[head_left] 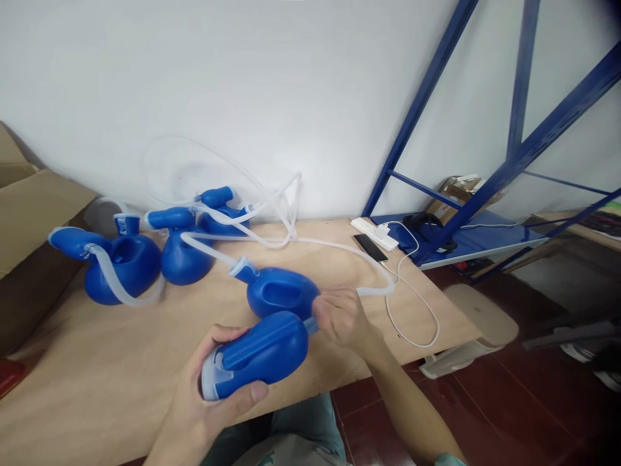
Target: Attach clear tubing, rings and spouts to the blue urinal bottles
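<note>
My left hand (204,401) is wrapped round a blue plastic urinal head (266,353) with a translucent white rim, held tilted above the table's front part. At the far end of this piece, my right hand (342,317) is closed round the clear tube (376,291) by its narrow spout. Fingers hide the tube's exact end. Just behind lies a blue urinal bottle (284,291) on its side, with a pale cap (244,268) and a tube running from it.
Several more blue bottles (123,268) with tubes stand at the left beside a cardboard box (39,226). A phone (370,247), power strip (373,233) and white cable (436,327) lie on the right of the wooden table (121,375). A blue metal rack (422,103) stands beyond.
</note>
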A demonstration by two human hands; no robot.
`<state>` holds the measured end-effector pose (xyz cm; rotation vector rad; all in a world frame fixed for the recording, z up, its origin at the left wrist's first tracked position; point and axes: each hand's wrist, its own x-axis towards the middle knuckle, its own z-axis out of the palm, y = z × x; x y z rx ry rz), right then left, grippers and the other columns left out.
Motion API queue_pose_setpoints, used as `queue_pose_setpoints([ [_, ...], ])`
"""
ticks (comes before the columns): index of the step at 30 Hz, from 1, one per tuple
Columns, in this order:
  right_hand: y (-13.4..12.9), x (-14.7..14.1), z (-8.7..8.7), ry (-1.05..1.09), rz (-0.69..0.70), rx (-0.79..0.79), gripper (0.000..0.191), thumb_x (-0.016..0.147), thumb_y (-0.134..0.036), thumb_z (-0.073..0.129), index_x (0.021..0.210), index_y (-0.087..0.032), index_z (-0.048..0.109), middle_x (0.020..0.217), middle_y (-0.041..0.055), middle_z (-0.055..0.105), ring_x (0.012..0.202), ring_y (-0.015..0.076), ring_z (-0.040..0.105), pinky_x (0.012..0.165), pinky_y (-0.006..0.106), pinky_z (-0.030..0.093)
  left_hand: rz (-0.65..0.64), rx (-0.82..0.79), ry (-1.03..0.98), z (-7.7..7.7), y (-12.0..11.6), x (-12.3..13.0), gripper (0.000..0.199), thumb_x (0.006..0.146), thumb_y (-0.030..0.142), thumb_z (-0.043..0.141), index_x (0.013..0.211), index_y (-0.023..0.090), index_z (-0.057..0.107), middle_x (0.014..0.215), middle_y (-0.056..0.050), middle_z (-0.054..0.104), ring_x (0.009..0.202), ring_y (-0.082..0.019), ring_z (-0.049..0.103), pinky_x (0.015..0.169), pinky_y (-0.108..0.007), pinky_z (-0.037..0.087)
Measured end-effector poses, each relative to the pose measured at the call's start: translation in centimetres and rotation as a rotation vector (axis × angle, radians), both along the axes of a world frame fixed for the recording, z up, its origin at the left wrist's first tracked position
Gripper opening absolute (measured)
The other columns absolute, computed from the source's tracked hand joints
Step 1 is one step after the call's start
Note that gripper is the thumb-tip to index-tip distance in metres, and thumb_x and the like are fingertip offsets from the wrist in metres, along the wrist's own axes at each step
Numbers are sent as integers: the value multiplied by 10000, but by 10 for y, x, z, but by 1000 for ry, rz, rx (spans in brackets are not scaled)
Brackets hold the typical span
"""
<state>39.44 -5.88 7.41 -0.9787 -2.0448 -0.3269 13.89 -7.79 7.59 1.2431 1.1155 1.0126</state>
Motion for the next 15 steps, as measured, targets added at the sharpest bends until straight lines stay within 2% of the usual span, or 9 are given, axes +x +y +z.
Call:
queue_pose_setpoints([
  [3, -1, 0, -1, 6, -22, -36, 472, 1081, -139, 357, 624, -226, 436, 517, -30, 490, 463, 116, 391, 500, 301, 288, 65, 170, 67, -7, -7, 3, 561, 607, 514, 956, 1048, 277, 702, 1180, -70, 720, 1096, -312, 695, 869, -384, 603],
  [6, -3, -2, -1, 48, -36, -61, 480, 1087, -130, 357, 623, -224, 437, 518, -32, 484, 462, 117, 386, 504, 299, 297, 72, 355, 35, -15, -14, 5, 501, 672, 475, 941, 1073, 291, 703, 1229, -71, 713, 1162, -323, 691, 941, -424, 603],
  [11, -1, -4, -3, 49, -55, -55, 508, 1095, -133, 364, 601, -223, 438, 497, -40, 461, 441, 117, 376, 496, 301, 283, -29, 672, 119, -26, -13, 0, 427, 797, 247, 834, 1192, 313, 684, 1284, -64, 702, 1179, -289, 700, 956, -394, 590],
  [13, -1, -3, -1, 57, -66, -95, 523, 1112, -162, 348, 604, -222, 455, 500, -37, 479, 447, 121, 410, 505, 304, 298, -42, 699, 106, -28, -10, 2, 450, 786, 201, 820, 1200, 314, 687, 1303, -62, 702, 1195, -288, 698, 973, -392, 585],
  [15, -3, -1, 4, 83, -90, -177, 514, 1136, -230, 329, 664, -213, 533, 557, -19, 557, 501, 135, 500, 540, 302, 349, 29, 593, 68, -27, -5, 5, 445, 737, 243, 874, 1145, 296, 704, 1276, -62, 718, 1193, -295, 696, 973, -386, 588],
])
